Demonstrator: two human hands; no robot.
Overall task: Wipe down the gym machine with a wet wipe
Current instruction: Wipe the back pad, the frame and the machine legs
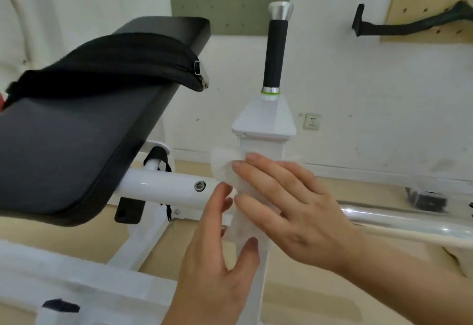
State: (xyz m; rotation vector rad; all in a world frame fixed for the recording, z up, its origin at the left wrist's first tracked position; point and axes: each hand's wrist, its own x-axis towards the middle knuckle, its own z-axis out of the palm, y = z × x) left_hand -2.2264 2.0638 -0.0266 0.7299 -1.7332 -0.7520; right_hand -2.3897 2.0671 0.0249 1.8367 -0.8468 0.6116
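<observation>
The wet wipe (242, 232) is wrapped against the front of the white upright post (263, 144) of the gym machine (163, 187), just below the post's flared cap, with a bunched corner sticking out to the left. The right hand (289, 202) lies over it with an open grip, its fingers (258, 161) straight and pressing the wipe flat to the post. The left hand (212, 248) comes up from below, its grip also open: the fingers are loosely extended to the left of the post and the thumb tip touches the wipe's lower edge. A black handle (275, 51) with a metal end rises from the cap. To the left, a white horizontal tube joins the post, and above it sits a black pad (64, 150) with a black strap (115, 61) draped across it. A chrome bar (409, 219) runs off to the right, and a wall socket (312, 121) sits behind.
</observation>
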